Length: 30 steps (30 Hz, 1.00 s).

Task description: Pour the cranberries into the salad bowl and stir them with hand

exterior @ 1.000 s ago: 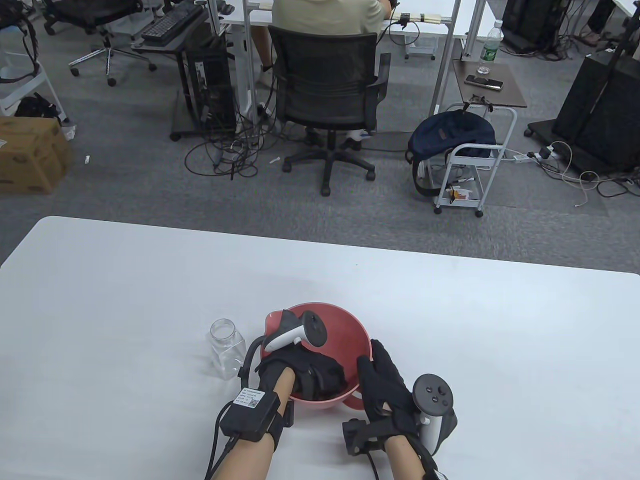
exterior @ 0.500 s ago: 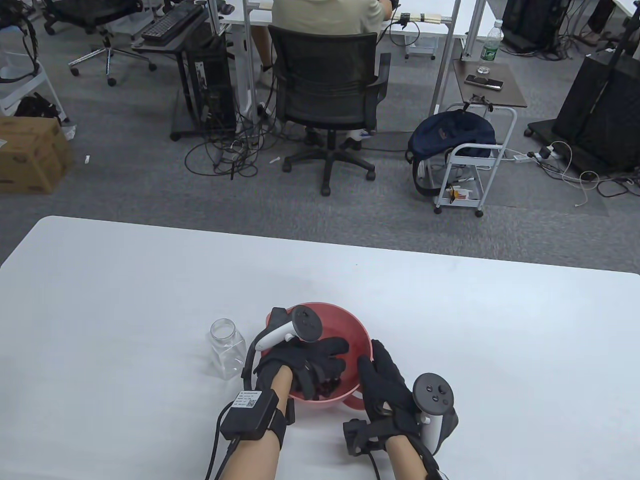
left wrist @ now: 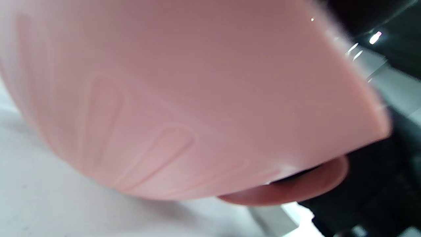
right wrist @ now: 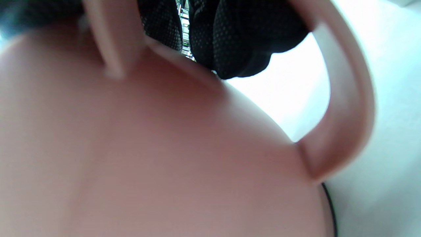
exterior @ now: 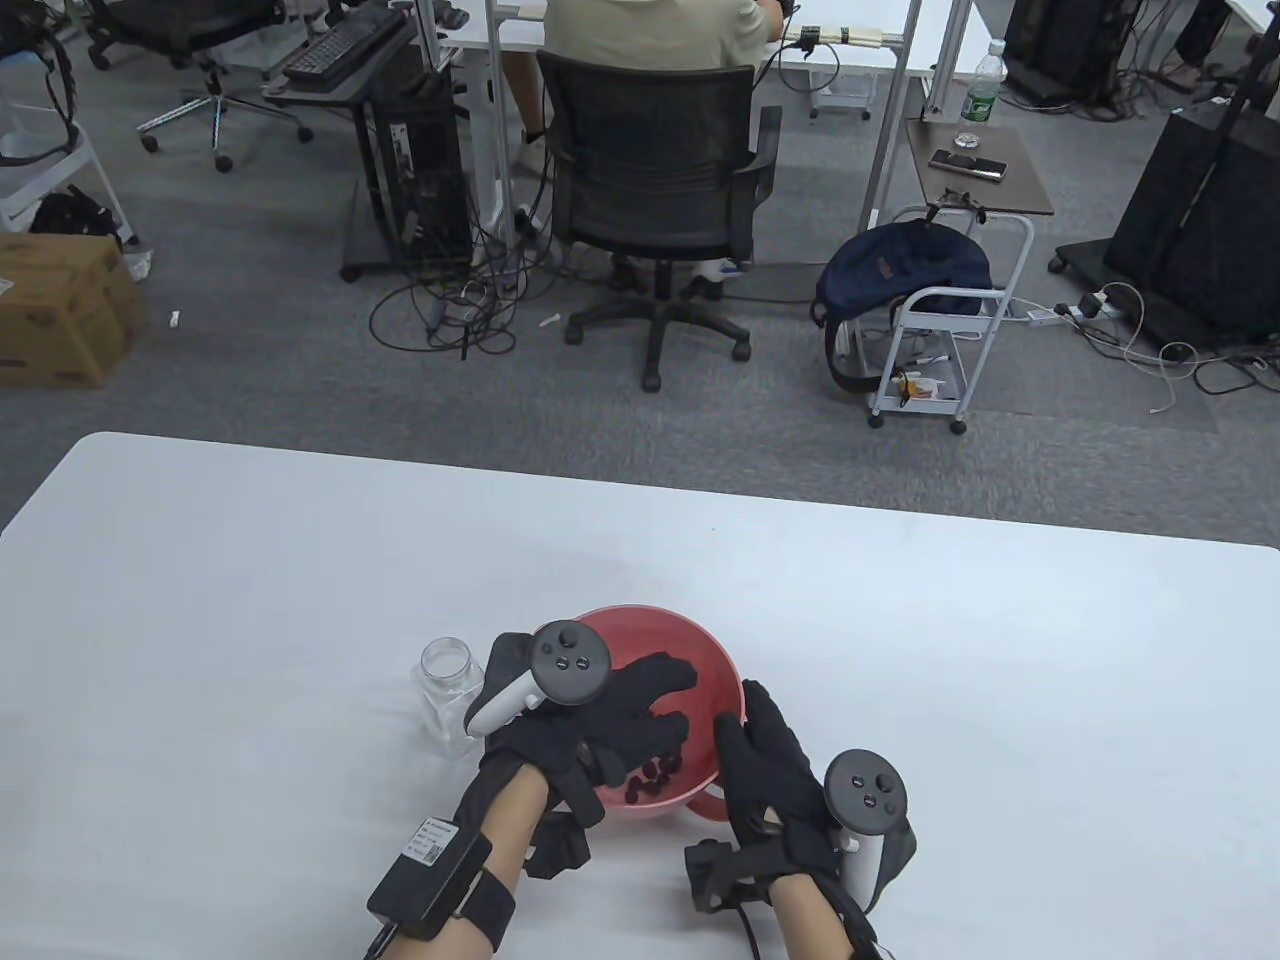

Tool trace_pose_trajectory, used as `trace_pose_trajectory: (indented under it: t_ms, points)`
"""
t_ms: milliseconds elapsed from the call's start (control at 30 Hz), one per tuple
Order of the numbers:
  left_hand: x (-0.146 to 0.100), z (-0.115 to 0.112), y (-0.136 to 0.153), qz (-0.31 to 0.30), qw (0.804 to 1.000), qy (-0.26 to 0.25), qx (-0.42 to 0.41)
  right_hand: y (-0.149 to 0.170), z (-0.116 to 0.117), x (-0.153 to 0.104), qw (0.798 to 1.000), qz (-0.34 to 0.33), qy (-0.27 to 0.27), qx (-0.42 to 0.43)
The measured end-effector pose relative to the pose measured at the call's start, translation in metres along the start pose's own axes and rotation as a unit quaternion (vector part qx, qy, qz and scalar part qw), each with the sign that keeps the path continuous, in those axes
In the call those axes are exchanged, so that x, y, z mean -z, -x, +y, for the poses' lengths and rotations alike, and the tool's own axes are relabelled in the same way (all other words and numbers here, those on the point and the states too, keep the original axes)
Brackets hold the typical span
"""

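A pink salad bowl (exterior: 700, 640) with a side handle (exterior: 708, 802) stands near the table's front edge. Dark cranberries (exterior: 652, 773) lie in its bottom. My left hand (exterior: 640, 715) hovers over the bowl, its gloved fingers (exterior: 668, 676) stretched out and spread above the berries, holding nothing. My right hand (exterior: 757, 745) holds the bowl's right rim, thumb over the edge and fingers along the outside. The left wrist view shows only the bowl's outer wall (left wrist: 184, 98). In the right wrist view the gloved fingers (right wrist: 230, 36) sit on the rim beside the handle (right wrist: 348, 98).
An empty clear jar (exterior: 447, 692) stands upright just left of the bowl, close to my left hand's tracker. The white table (exterior: 300, 600) stretches wide on both sides. Beyond its far edge sits a person on an office chair (exterior: 655, 170).
My left hand has lifted from deep in the bowl and rolled palm down, its fingers uncurling and spreading. The cranberries now show. The right hand and the bowl have stayed put.
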State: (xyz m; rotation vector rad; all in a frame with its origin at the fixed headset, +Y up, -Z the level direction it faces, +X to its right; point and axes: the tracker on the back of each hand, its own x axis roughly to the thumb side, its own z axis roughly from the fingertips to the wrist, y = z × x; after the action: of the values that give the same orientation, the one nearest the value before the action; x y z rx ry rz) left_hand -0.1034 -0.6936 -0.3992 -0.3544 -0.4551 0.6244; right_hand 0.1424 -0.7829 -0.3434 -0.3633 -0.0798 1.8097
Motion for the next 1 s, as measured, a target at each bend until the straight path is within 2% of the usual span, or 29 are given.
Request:
trace_pose_trajectory:
  t_ms: [133, 267, 433, 533, 767, 1000]
  points:
    - [-0.026, 0.008, 0.007, -0.035, 0.995, -0.089, 0.001, 0.001, -0.001, 0.0, 1.0, 0.001, -0.002, 0.0]
    - [-0.051, 0.012, 0.023, -0.053, 0.988, -0.148, 0.004, 0.0, -0.001, 0.0, 1.0, -0.001, -0.001, -0.002]
    - [-0.076, 0.017, 0.046, -0.087, 0.968, -0.225, -0.067, 0.001, -0.001, -0.001, 1.0, -0.006, 0.002, -0.005]
    - [-0.085, 0.025, 0.054, -0.075, 0.964, -0.246, -0.071, 0.001, -0.001, -0.002, 1.0, -0.009, 0.005, -0.004]
    - [-0.104, 0.036, 0.062, -0.041, 0.951, -0.305, 0.006, -0.005, -0.003, -0.006, 0.999, -0.036, 0.011, -0.037]
    - [-0.111, 0.038, 0.055, -0.02, 0.939, -0.336, 0.067, -0.025, -0.012, -0.018, 0.987, -0.102, 0.04, -0.12]
